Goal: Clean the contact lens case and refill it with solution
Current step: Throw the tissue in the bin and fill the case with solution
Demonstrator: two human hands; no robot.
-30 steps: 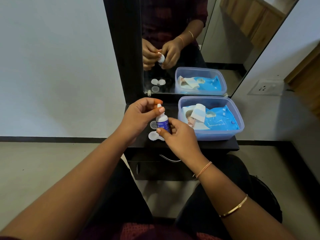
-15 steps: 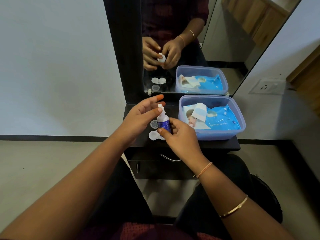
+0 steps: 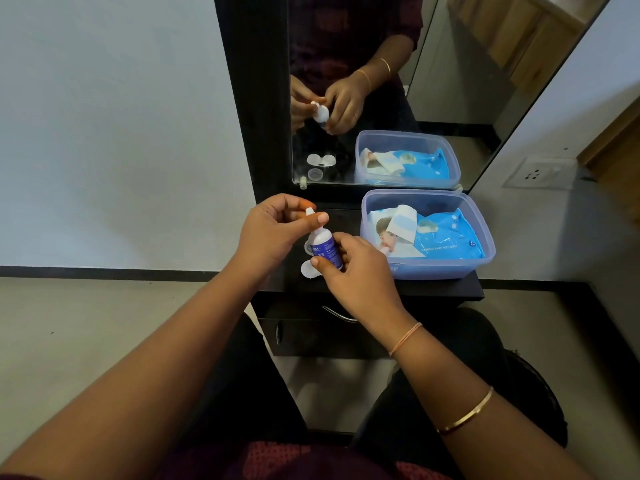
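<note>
A small solution bottle (image 3: 324, 247) with a blue label and a white nozzle is held upright over the black dressing table (image 3: 436, 289). My right hand (image 3: 358, 273) wraps its lower body. My left hand (image 3: 272, 233) is curled over the top, thumb and forefinger pinching the white cap at the nozzle. Below the bottle lies the white contact lens case (image 3: 306, 269), mostly hidden by my hands. A clear round lid (image 3: 307, 247) sits just behind it.
A translucent blue tub (image 3: 429, 271) holding a pack of baby wet wipes (image 3: 446, 237) stands right of my hands. A mirror (image 3: 381, 46) rises at the back. A drawer handle (image 3: 337, 315) is below the table edge. A wall socket (image 3: 540, 173) is far right.
Half a second ago my left fingers were spread above the nozzle; now they have closed around the cap again. The bottle and my right hand have stayed put.
</note>
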